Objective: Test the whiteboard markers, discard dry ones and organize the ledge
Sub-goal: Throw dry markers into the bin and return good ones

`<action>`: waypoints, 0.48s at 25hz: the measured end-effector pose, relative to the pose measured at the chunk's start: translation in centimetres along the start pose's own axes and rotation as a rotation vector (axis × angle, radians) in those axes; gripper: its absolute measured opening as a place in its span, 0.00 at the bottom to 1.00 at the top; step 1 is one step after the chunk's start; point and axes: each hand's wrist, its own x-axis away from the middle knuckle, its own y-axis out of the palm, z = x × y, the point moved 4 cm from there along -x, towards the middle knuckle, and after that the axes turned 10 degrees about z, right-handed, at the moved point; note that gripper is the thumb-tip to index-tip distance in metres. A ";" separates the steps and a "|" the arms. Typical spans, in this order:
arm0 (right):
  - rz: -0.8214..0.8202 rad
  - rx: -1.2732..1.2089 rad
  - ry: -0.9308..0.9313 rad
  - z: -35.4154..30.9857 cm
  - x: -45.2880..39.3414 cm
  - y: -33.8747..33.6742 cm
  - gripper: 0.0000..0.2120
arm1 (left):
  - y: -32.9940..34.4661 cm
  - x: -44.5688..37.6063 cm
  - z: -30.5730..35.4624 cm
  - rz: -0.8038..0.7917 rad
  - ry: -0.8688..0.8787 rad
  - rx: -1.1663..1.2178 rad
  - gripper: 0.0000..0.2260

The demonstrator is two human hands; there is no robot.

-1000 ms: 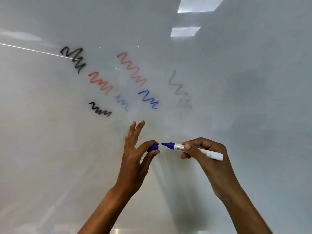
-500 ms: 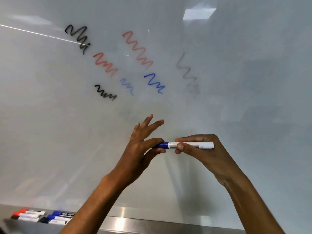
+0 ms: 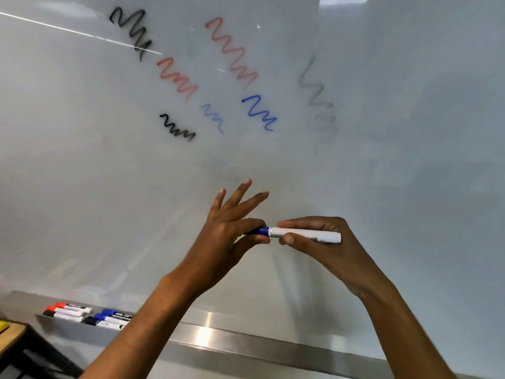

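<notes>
Scribbled whiteboard (image 3: 382, 160) faces us; our left hand (image 3: 226, 239) pinches the blue cap (image 3: 262, 231), right hand (image 3: 325, 242) grips the marker (image 3: 303, 234).

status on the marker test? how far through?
Done: seven test squiggles on the whiteboard, black, red, blue and one faint grey; five capped markers lie grouped on the ledge at left.
In hand: right hand holds the blue marker, left hand pinches its cap on.
Left: place or discard it. No bin in view.
</notes>
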 end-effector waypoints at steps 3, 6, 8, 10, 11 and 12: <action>0.008 -0.005 0.028 1.0 -0.1 0.3 0.12 | -0.8 2.3 -1.3 0.065 -0.064 -0.084 0.12; -0.001 0.000 0.055 2.4 -0.3 1.7 0.11 | -1.8 5.3 -2.9 0.104 -0.164 -0.137 0.13; -0.042 0.058 0.043 3.4 -0.4 4.1 0.10 | -3.0 7.2 -4.0 0.123 -0.219 -0.173 0.12; -0.084 0.096 0.024 4.0 -0.4 7.1 0.10 | -4.7 9.2 -5.1 0.144 -0.275 -0.200 0.12; -0.104 0.104 0.015 4.2 -0.5 8.8 0.10 | -5.7 10.4 -5.6 0.148 -0.305 -0.212 0.11; -0.123 0.108 0.003 4.3 -0.5 10.5 0.11 | -6.8 11.6 -6.0 0.151 -0.332 -0.222 0.11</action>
